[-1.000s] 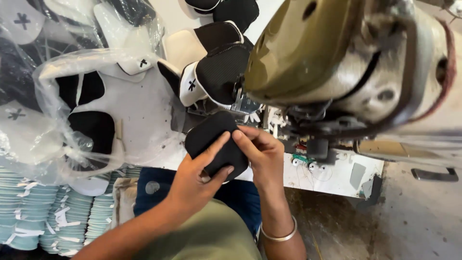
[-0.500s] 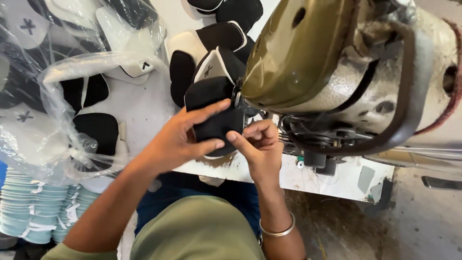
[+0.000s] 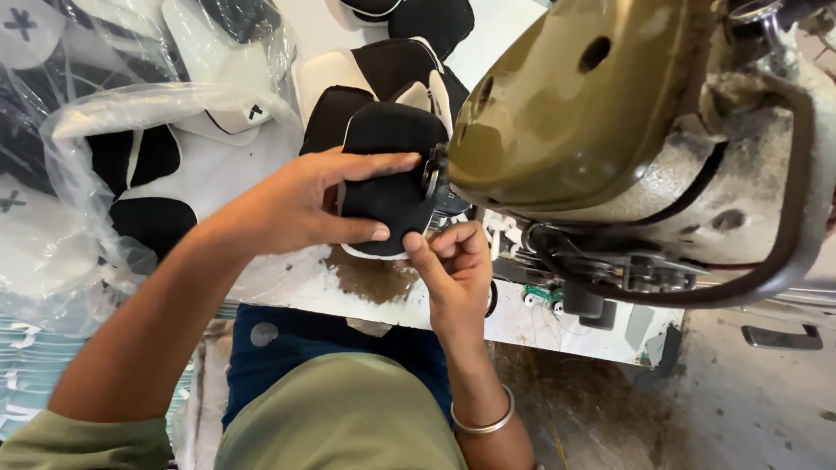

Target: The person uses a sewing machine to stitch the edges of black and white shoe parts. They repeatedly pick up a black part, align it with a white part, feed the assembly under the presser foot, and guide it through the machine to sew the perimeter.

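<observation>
Item one: the olive-green metal sewing machine head (image 3: 601, 104), filling the right half of the worn white worktop (image 3: 540, 318).

Item two: clear plastic bags of black-and-white padded pieces (image 3: 113, 165), heaped along the worktop's left edge, with loose pieces of the same kind (image 3: 392, 61) towards its far edge.

Item three: the black padded fabric piece with white edging (image 3: 387, 178), which we hold near the worktop's front edge. A second ago it lay lower, over the front edge; we have since carried it up against the machine's needle area, so we judge it is being set for stitching.

Item four: our left hand (image 3: 305, 204), gripping the piece, thumb above and fingers beneath.

Item five: our right hand (image 3: 453, 270), silver bangle (image 3: 483, 422) at the wrist, pinching the piece's lower edge.
</observation>
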